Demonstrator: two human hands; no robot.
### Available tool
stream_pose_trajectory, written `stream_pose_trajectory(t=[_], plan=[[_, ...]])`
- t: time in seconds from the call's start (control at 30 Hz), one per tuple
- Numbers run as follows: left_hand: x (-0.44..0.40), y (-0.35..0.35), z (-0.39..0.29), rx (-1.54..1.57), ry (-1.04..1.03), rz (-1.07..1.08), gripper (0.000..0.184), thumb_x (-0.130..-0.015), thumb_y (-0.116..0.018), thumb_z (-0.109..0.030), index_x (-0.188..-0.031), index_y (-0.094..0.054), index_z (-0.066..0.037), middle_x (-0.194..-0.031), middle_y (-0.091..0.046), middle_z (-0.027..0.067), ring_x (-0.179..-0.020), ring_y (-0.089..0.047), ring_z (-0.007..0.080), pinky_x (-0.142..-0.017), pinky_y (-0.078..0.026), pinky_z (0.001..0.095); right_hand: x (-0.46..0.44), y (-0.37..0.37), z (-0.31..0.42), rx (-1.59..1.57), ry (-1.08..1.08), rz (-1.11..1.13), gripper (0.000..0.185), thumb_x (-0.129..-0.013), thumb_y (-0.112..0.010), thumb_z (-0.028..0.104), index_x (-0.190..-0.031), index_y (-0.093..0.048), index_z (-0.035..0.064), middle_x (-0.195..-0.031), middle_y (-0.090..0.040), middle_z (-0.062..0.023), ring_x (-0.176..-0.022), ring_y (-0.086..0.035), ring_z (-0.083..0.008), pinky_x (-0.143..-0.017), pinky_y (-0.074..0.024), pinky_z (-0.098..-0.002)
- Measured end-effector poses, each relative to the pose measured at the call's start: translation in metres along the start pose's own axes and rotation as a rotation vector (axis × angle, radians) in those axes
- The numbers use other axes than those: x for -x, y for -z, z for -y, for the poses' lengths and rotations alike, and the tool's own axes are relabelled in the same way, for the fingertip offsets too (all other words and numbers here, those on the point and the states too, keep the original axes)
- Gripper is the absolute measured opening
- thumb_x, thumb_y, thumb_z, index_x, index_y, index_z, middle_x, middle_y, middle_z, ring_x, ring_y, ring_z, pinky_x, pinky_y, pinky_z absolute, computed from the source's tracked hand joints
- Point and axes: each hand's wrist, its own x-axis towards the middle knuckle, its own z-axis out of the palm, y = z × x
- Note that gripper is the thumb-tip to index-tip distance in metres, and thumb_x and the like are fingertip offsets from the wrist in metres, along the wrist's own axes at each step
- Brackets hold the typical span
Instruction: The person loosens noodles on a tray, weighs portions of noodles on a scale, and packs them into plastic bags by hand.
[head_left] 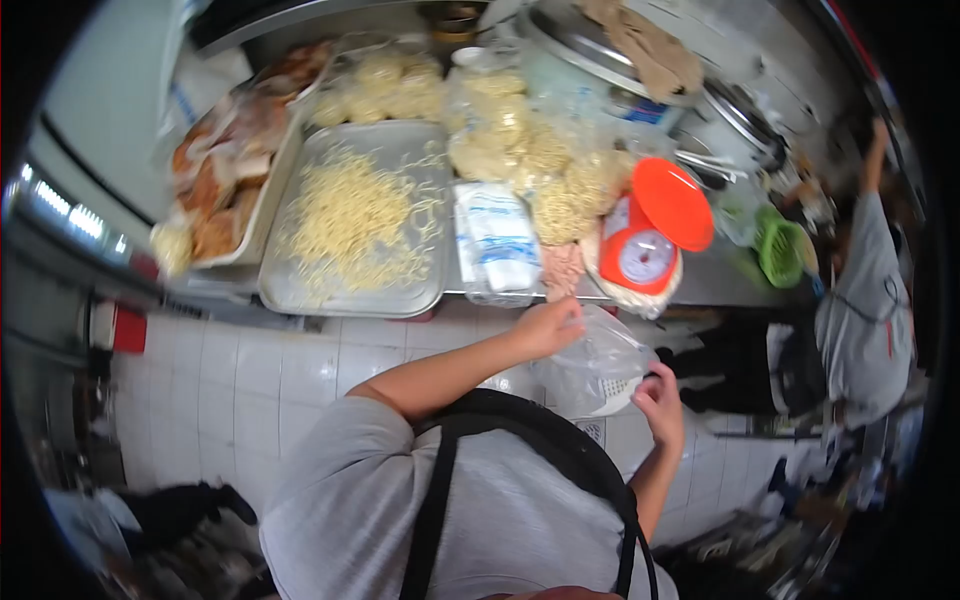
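Between my two hands hangs a clear plastic bag point(588, 362), its rim spread apart in front of my chest. My left hand point(548, 328) pinches the bag's edge close to the counter. On the other side, my right hand point(658, 400) holds the bag with bent fingers. Beyond my left hand lie a stack of white and blue plastic packs point(495, 238) and a pink cloth-like item point(562, 270). An orange scale point(640, 250) with a round dial stands on the counter, a red-orange dish point(672, 204) on top. Loose yellow noodles point(355, 215) are spread on a metal tray point(280, 270).
Bags of noodles point(545, 150) are heaped behind the packs. A bin point(255, 225) of brown food stands at the left. Large pots point(735, 125) and a green basket point(778, 248) are at the right. A person point(865, 320) stands there, arm raised; another person's legs point(190, 510) show lower left.
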Motion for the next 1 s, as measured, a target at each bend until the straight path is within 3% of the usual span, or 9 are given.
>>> stream_pose_trajectory(t=[0.23,0.27,0.37,0.43,0.5,0.57,0.63,0.73,1.0], plan=[[0.011,-0.028,-0.065,-0.068,-0.228,0.228,0.017,-0.076,-0.053,-0.022,-0.088,-0.054,-0.010,-0.079,-0.056,0.0113,-0.070,-0.054,0.0300,-0.060,-0.043,0.0365,-0.009,-0.036,0.045,0.051,-0.399,0.286,0.014,-0.078,-0.043,0.007,-0.086,-0.053,0.0014,-0.060,-0.051,-0.0032,-0.049,-0.047,-0.0079,-0.044,-0.0381,-0.0205],[0.015,-0.035,-0.070,-0.131,-0.296,0.219,0.016,-0.076,-0.053,-0.021,-0.086,-0.055,-0.009,-0.079,-0.057,0.0106,-0.070,-0.055,0.0289,-0.059,-0.043,0.0364,-0.023,-0.039,0.017,-0.117,-0.423,0.360,0.019,-0.080,-0.044,0.009,-0.096,-0.052,0.0024,-0.070,-0.054,-0.0056,-0.056,-0.050,-0.0098,-0.048,-0.0411,-0.0212],[0.026,-0.031,-0.083,-0.224,-0.378,0.307,0.014,-0.075,-0.053,-0.019,-0.082,-0.058,-0.007,-0.079,-0.058,0.0095,-0.070,-0.056,0.0264,-0.059,-0.045,0.0355,-0.045,-0.093,0.001,-0.751,-0.153,-0.023,0.043,-0.080,-0.051,0.021,-0.118,-0.036,0.0058,-0.103,-0.046,-0.0052,-0.087,-0.047,-0.0156,-0.074,-0.0414,-0.0297],[0.032,-0.018,-0.088,-0.220,-0.456,0.345,0.014,-0.076,-0.052,-0.017,-0.083,-0.059,-0.007,-0.079,-0.059,0.0098,-0.071,-0.056,0.0270,-0.060,-0.045,0.0347,-0.066,-0.098,-0.012,-1.562,-0.213,0.284,0.047,-0.081,-0.049,0.031,-0.119,-0.036,0.0071,-0.100,-0.049,-0.0100,-0.094,-0.049,-0.0237,-0.079,-0.0395,-0.0387],[0.040,-0.012,-0.089,-0.070,-0.422,0.422,0.016,-0.076,-0.052,-0.015,-0.087,-0.058,-0.005,-0.078,-0.059,0.0109,-0.071,-0.057,0.0274,-0.062,-0.045,0.0335,-0.064,-0.118,0.043,-1.325,-0.038,-0.035,0.044,-0.081,-0.042,0.045,-0.105,-0.044,0.0085,-0.100,-0.050,-0.0049,-0.083,-0.048,-0.0225,-0.079,-0.0363,-0.0395],[0.039,0.001,-0.092,0.042,-0.393,0.480,0.017,-0.076,-0.051,-0.013,-0.089,-0.057,-0.003,-0.078,-0.058,0.0121,-0.071,-0.057,0.0278,-0.062,-0.045,0.0328,-0.081,-0.123,0.052,-0.041,0.350,-0.230,0.044,-0.080,-0.043,0.044,-0.104,-0.045,0.0078,-0.099,-0.050,-0.0050,-0.086,-0.048,-0.0215,-0.081,-0.0344,-0.0389],[0.038,0.022,-0.091,0.084,-0.400,0.506,0.018,-0.076,-0.050,-0.011,-0.090,-0.056,-0.002,-0.078,-0.058,0.0133,-0.071,-0.057,0.0283,-0.063,-0.045,0.0323,-0.094,-0.144,0.056,0.433,0.482,-0.264,0.044,-0.079,-0.045,0.040,-0.107,-0.043,0.0067,-0.100,-0.050,-0.0062,-0.087,-0.047,-0.0213,-0.082,-0.0331,-0.0388],[0.038,0.059,-0.088,0.097,-0.446,0.520,0.019,-0.077,-0.049,-0.010,-0.092,-0.056,0.000,-0.080,-0.057,0.0143,-0.073,-0.056,0.0288,-0.064,-0.044,0.0322,-0.111,-0.198,0.031,-0.107,0.475,-0.151,0.048,-0.077,-0.050,0.029,-0.115,-0.033,0.0046,-0.104,-0.048,-0.0097,-0.089,-0.046,-0.0222,-0.083,-0.0320,-0.0392],[0.070,0.177,-0.057,0.153,-0.425,0.583,0.023,-0.076,-0.052,-0.010,-0.098,-0.055,-0.003,-0.091,-0.058,0.0138,-0.084,-0.056,0.0274,-0.073,-0.044,0.0319,-0.147,-0.324,0.085,-0.092,0.614,-0.053,0.057,-0.076,-0.053,0.027,-0.120,-0.028,0.0023,-0.106,-0.047,-0.0154,-0.095,-0.043,-0.0257,-0.087,-0.0299,-0.0406]])
